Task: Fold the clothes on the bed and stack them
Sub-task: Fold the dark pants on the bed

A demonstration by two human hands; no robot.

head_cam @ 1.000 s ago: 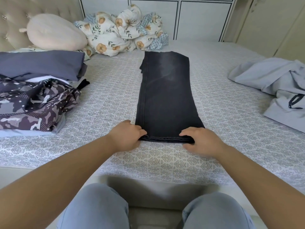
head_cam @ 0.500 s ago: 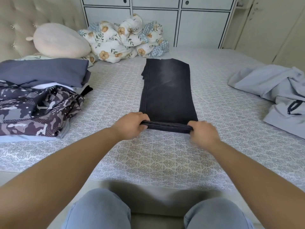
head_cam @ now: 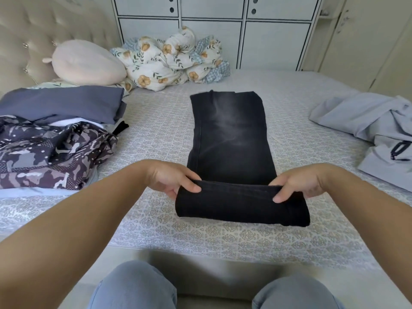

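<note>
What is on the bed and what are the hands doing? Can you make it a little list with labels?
black jeans: lying long on the bed, near end lifted and folded over
left hand: grips the left side of the folded end
right hand: grips the right side
pile at left: camouflage garment and blue-grey cloth
at right: rumpled light grey garment, unfolded
at back: cream pillow and flowered quilt

A pale oval pillow (head_cam: 88,62) leans against the tufted headboard (head_cam: 33,36), touching a bunched floral duvet (head_cam: 171,61) beside it. Behind them stand white cabinet doors (head_cam: 211,32) with dark round knobs. A cream door (head_cam: 374,41) is at right.
</note>
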